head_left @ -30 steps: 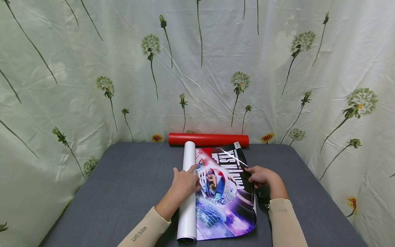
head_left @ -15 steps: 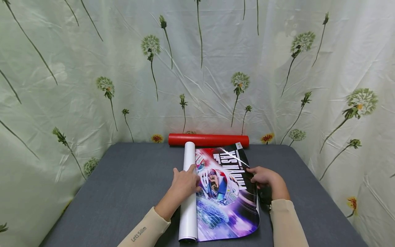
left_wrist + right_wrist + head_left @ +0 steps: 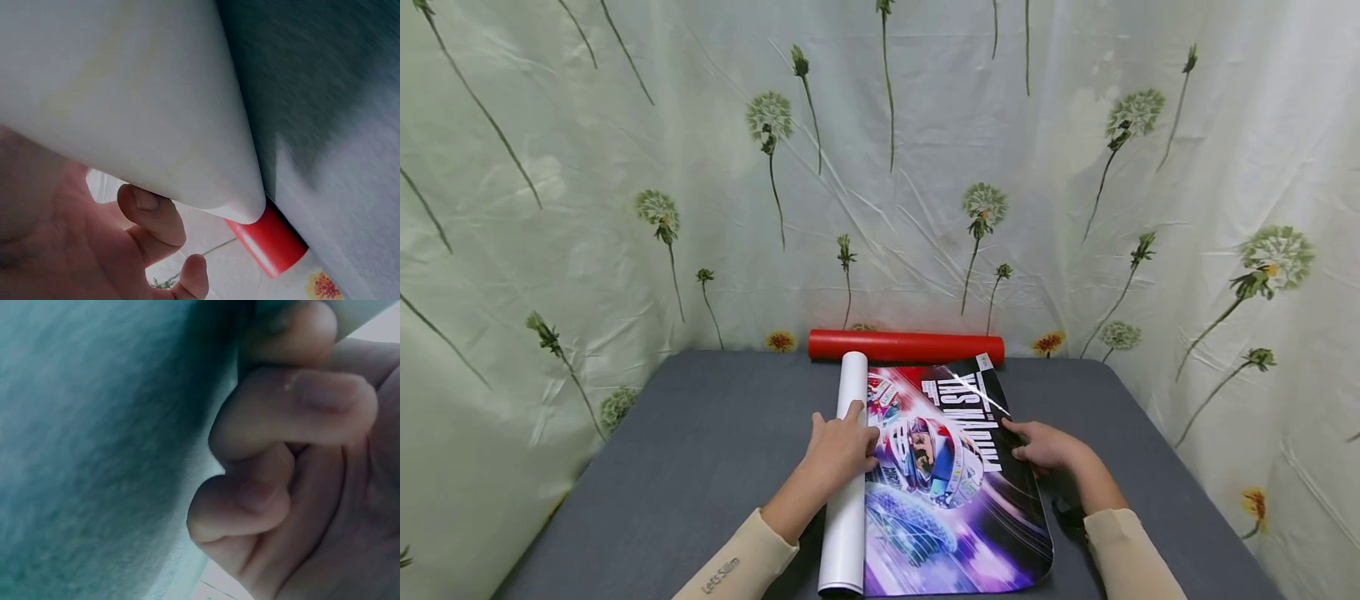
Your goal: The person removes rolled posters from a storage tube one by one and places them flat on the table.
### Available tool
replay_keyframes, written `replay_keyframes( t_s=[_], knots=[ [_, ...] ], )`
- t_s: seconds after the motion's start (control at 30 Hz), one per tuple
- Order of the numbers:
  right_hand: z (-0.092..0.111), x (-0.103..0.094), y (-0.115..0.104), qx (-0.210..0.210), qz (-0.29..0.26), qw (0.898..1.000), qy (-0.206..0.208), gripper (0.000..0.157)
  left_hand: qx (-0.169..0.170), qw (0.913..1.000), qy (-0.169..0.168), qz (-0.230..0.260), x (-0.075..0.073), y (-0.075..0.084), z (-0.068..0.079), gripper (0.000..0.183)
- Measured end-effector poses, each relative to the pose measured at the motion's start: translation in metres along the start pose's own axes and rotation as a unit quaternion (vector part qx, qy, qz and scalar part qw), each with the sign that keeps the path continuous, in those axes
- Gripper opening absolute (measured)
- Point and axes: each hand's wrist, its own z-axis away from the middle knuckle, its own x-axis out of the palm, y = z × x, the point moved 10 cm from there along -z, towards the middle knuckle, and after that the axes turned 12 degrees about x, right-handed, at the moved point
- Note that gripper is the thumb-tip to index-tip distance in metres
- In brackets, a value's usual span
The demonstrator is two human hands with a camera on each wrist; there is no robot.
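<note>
A glossy poster (image 3: 925,467) lies partly unrolled on the dark grey table, printed with a helmeted figure in purple, red and black. Its left part is still a white roll (image 3: 844,533), which stretches from the near side toward the back. My left hand (image 3: 838,446) rests on top of this roll, fingers loosely bent; the left wrist view has the roll (image 3: 144,106) close against the fingers (image 3: 156,215). At the poster's right edge, my right hand (image 3: 1048,448) pinches the sheet between thumb and fingers. Close up, the right fingers (image 3: 294,406) are curled in.
A red tube (image 3: 906,345) lies crosswise at the table's back edge, just beyond the poster. Behind it hangs a pale curtain (image 3: 700,150) with a dandelion print. The grey table (image 3: 722,442) extends to both sides. A dark object (image 3: 1067,517) sits by the right wrist.
My right hand has moved right and a little nearer with the poster's edge, so more of the print lies exposed. The roll and my left hand have shifted slightly left.
</note>
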Motion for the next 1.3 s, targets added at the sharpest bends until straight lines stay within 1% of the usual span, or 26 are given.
replay_keyframes(
  t_s=[0.07,0.23,0.33,0.37,0.5,0.57,0.63,0.7,0.87,1.1,1.17,1.3],
  knots=[
    [0.001,0.002,0.001,-0.007,0.004,1.0,-0.001,0.066,0.001,1.0,0.002,0.004,0.001,-0.002,0.002,0.024],
    [0.002,0.002,0.001,-0.018,-0.013,1.0,-0.002,0.066,0.004,0.9997,0.01,0.02,0.002,-0.008,0.005,0.015],
    [0.003,0.001,0.001,-0.011,-0.021,1.0,-0.003,0.066,0.007,0.9998,0.01,0.016,0.0,-0.011,0.006,0.004],
    [0.003,0.001,0.001,-0.01,-0.02,1.0,-0.004,0.066,0.008,0.9998,0.01,0.014,0.0,-0.011,0.006,0.003],
    [0.004,0.0,0.0,-0.01,-0.028,1.0,-0.007,0.067,0.008,0.9999,0.008,0.01,-0.001,-0.013,0.006,0.008],
    [0.004,-0.001,-0.002,-0.019,-0.023,1.0,-0.008,0.067,0.005,0.9999,0.003,0.013,0.0,-0.014,0.007,0.013],
    [0.004,-0.002,-0.002,-0.019,-0.026,0.999,-0.008,0.066,0.001,0.9998,-0.005,0.018,0.002,-0.016,0.007,0.016],
    [0.004,-0.001,-0.002,-0.018,-0.024,0.999,-0.009,0.066,-0.002,0.9997,-0.01,0.021,0.003,-0.016,0.008,0.015],
    [0.004,0.001,0.0,-0.012,-0.025,1.0,-0.009,0.066,-0.006,0.9998,-0.011,0.016,0.001,-0.019,0.01,0.003],
    [0.003,0.0,0.002,-0.009,-0.025,1.0,-0.006,0.066,-0.007,0.9999,0.009,-0.002,-0.006,-0.022,0.012,0.01],
    [0.002,0.0,0.002,-0.009,-0.023,1.0,-0.01,0.066,-0.012,0.9999,0.008,-0.003,-0.006,-0.024,0.012,0.012],
    [0.002,0.0,0.001,-0.011,-0.027,0.999,-0.019,0.067,-0.025,0.9997,-0.004,0.005,-0.004,-0.027,0.011,0.014]
  ],
)
